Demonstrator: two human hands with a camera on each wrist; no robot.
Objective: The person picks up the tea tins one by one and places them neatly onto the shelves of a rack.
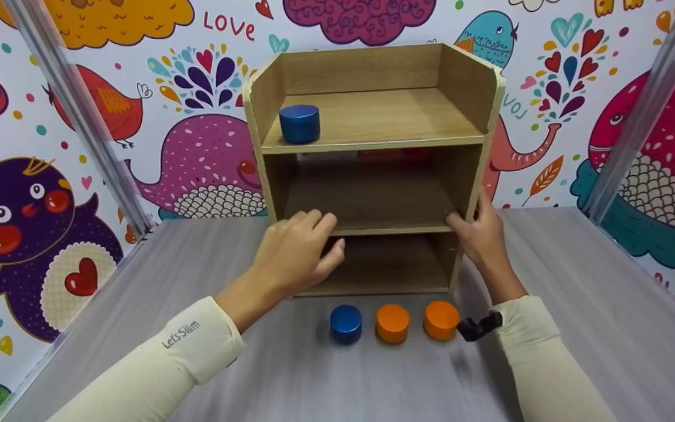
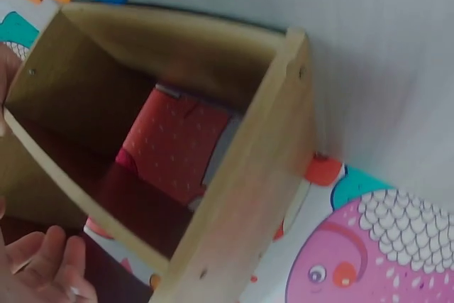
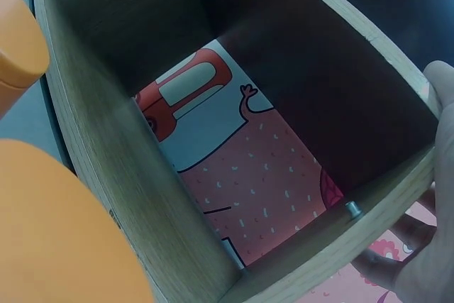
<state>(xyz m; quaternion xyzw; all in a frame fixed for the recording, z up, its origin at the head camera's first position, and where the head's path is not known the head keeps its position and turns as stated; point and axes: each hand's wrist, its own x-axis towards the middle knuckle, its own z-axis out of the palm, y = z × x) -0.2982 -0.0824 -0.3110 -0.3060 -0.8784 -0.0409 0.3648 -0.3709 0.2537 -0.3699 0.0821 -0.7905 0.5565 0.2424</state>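
Observation:
A wooden shelf unit with two compartments under an open top stands on the table. My right hand grips its right side panel, thumb on the inner face at the middle board and fingers round the outside. In front of the left part of that board hovers my left hand, holding nothing, its fingers loosely bent. A blue round tin sits at the top board's front left. Before the unit, another blue tin and two orange tins stand in a row.
Patterned cartoon panels rise behind and at both sides, with metal posts at the corners. The unit's back is partly open, showing the panel behind it in the right wrist view. A small black device sits on the right cuff.

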